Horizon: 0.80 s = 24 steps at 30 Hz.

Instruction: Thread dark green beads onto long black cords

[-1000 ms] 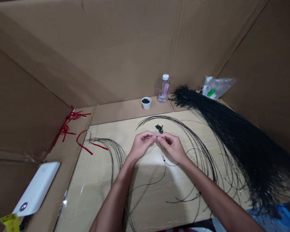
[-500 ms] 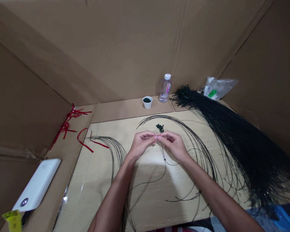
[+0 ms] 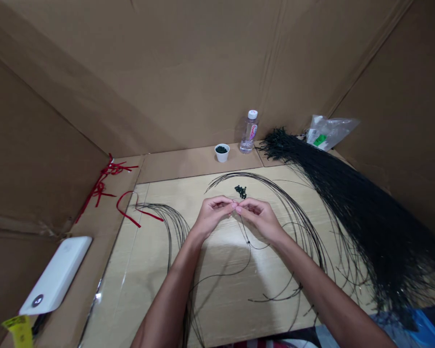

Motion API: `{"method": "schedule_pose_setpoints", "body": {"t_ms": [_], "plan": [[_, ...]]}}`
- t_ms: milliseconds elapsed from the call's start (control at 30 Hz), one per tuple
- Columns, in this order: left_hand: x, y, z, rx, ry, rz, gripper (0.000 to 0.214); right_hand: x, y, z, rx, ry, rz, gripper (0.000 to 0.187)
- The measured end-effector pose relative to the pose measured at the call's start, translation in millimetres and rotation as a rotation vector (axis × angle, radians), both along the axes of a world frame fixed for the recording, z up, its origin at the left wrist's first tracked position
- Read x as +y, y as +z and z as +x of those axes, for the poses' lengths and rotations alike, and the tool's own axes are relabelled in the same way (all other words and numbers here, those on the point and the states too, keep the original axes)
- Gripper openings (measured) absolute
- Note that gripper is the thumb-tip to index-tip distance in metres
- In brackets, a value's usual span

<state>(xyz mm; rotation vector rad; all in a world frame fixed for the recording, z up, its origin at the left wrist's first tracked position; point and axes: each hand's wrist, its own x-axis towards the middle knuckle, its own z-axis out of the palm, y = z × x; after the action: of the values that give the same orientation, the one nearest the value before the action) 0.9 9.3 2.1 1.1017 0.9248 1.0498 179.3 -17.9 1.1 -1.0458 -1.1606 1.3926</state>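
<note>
Currently we note left hand point(image 3: 217, 216) and right hand point(image 3: 258, 216) pinched, nearly touching, on a thin dark cord point(image 3: 244, 228) hanging below them (bead or knot point(image 3: 248, 242) partway). Just beyond lies a bead pile point(image 3: 241, 192); we judge a stray knuckle could scatter it.

- Two bare hands: one left hand point(image 3: 217, 216), one right hand point(image 3: 258, 217).
- One black cord point(image 3: 244, 230) at their fingertips.
- One heap of dark beads point(image 3: 241, 191), too small to count singly.
- One white cup point(image 3: 222, 158) of similar beads, also uncountable.
- One clear bottle point(image 3: 248, 135).
- Three bundles of dark strands: one thick bundle point(image 3: 351, 208), two thin ones; strands too many to count.
- One loose red ribbon point(image 3: 119, 205); others, bunched, overlap too much to count.
- One plastic bag point(image 3: 335, 131).
- One white power bank point(image 3: 58, 273).
- One yellow tag point(image 3: 21, 332).
</note>
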Motion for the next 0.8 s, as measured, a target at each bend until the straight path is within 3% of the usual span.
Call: {"method": "schedule_pose_setpoints", "body": {"t_ms": [533,800], "plan": [[8,-6.4,-6,-0.294,0.083,-0.115,0.025,0,12.6,15,-0.052,0.256,-0.016,0.034],[8,-7.0,-6,-0.313,0.108,-0.121,0.026,2,14.5,16,-0.048,0.278,-0.053,0.038]]}}
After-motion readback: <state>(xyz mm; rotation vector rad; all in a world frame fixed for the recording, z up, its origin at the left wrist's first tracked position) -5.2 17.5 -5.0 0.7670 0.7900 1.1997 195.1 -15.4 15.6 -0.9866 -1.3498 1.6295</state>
